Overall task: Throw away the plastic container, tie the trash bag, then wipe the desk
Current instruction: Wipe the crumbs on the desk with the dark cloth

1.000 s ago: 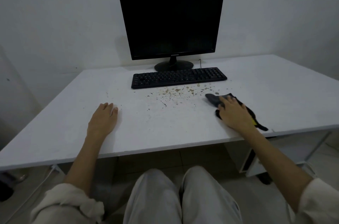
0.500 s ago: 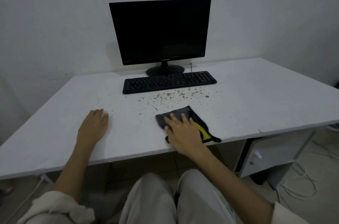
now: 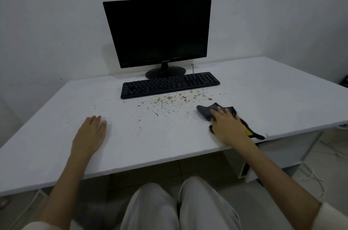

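A white desk (image 3: 273, 98) fills the middle of the head view. Brown crumbs and specks (image 3: 175, 99) are scattered on it just in front of the keyboard. My right hand (image 3: 228, 126) presses flat, fingers straight, on a dark grey cloth (image 3: 206, 110) with a black and yellow end, right of the crumbs near the front edge. My left hand (image 3: 90, 135) rests flat on the bare desk at the left, holding nothing. No plastic container or trash bag is in view.
A black keyboard (image 3: 169, 84) lies at the back middle, with a dark monitor (image 3: 158, 32) on its stand behind it against the wall. My knees (image 3: 178, 205) are under the front edge. A white drawer unit and loose cables (image 3: 310, 177) sit on the floor at the right.
My right hand has slid the cloth from the front middle of the desk back out to the right, beside the crumbs. My left hand has stayed where it was.
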